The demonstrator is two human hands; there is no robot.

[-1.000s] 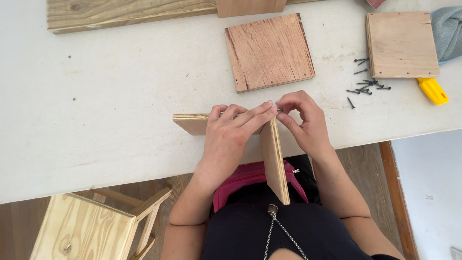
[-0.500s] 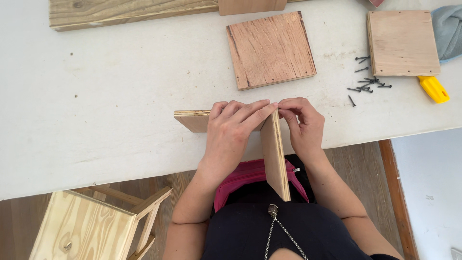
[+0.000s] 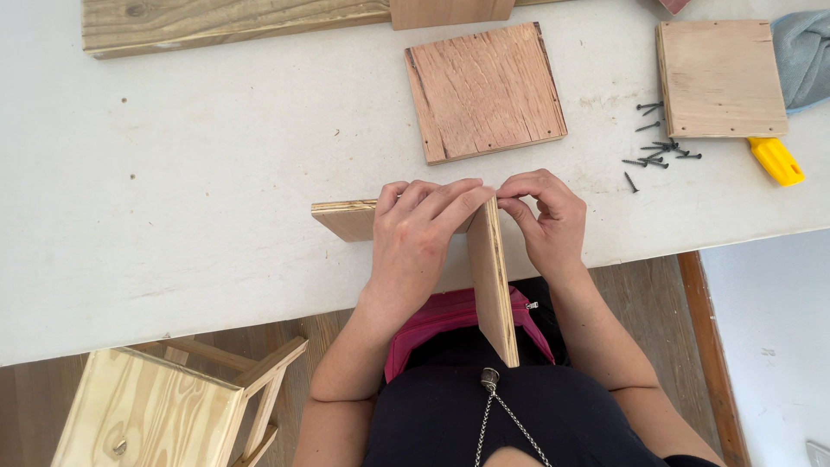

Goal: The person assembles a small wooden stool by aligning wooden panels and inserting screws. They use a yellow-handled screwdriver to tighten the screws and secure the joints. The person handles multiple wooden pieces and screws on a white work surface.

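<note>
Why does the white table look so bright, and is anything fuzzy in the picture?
In the head view, soft daylight falls evenly on the white table, so shadows are faint; the hands, left and right, the plywood pieces and the screws look sharp, with no glare or blur.

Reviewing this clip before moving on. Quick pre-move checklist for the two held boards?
1. Left hand grips flat plywood board: ok.
2. Right hand pinches at corner joint beside upright board: ok.
3. Boards meet at a corner: ok; flushness cannot tell, fingers cover it.
4. Upright board overhangs table edge, unsupported: not ok.
5. Loose screws lie right of the hands: ok.
6. Fastener at joint: cannot tell.
</note>
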